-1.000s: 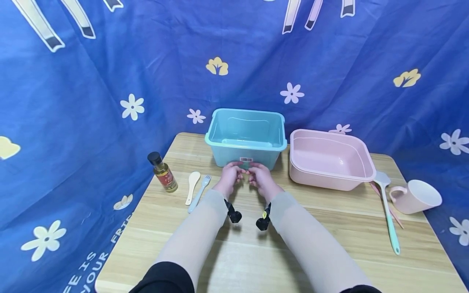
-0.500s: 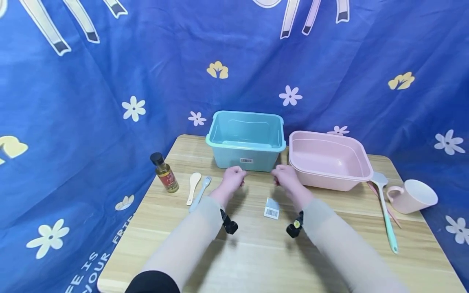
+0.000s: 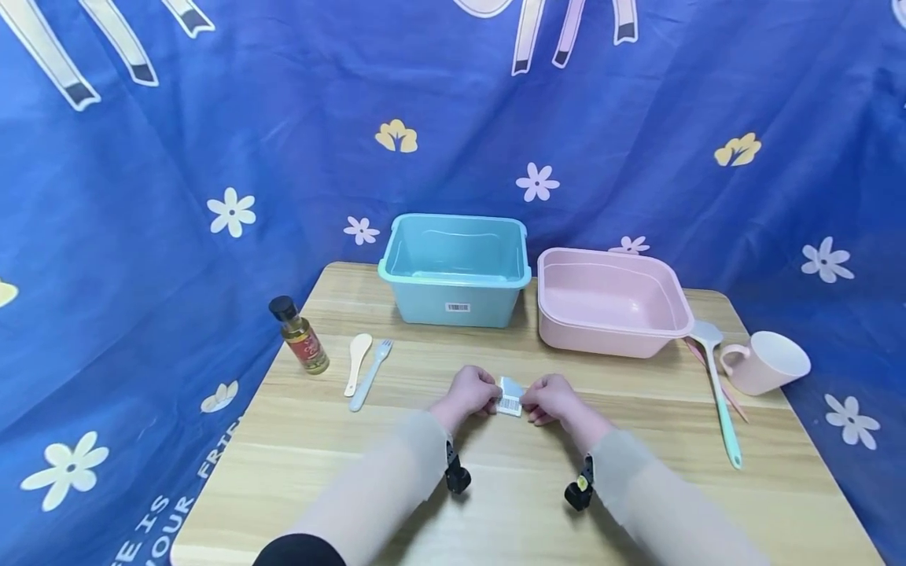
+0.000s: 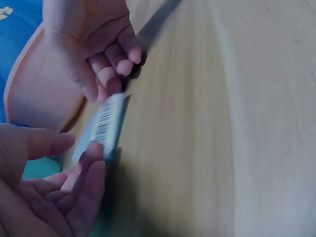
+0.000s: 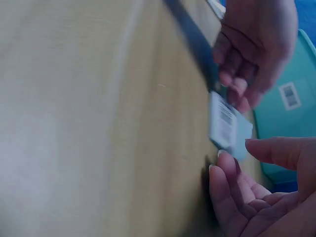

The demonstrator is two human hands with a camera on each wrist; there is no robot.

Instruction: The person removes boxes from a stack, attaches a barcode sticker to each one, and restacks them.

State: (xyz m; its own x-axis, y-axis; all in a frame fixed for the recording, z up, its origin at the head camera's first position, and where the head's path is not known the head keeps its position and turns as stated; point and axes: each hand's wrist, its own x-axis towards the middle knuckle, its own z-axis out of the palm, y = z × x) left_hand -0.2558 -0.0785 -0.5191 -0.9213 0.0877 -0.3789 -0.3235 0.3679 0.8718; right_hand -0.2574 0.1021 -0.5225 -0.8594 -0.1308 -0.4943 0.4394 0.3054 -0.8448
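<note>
A small white and pale-blue block with a barcode (image 3: 509, 399) is on or just above the wooden table, between my two hands. My left hand (image 3: 473, 393) has its thumb and fingers curled at the block's left end, pinching it. At the right end, my right hand (image 3: 554, 398) pinches it the same way, thumb on one side and fingertips on the other. Both wrist views show the barcode face (image 4: 102, 123) between the fingertips. Cannot tell whether the underside touches the wood.
Behind the hands stand a blue bin (image 3: 456, 303) and a pink basin (image 3: 602, 338). On the left are an oil bottle (image 3: 304, 344), a spoon (image 3: 358, 358) and a fork (image 3: 370, 377). A spatula (image 3: 723, 409), a thin pink item (image 3: 734, 402) and a mug (image 3: 767, 362) lie right.
My hands have left the blue bin's front, moved apart and come back toward me. They have closed in on the block, which lay free half a second ago.
</note>
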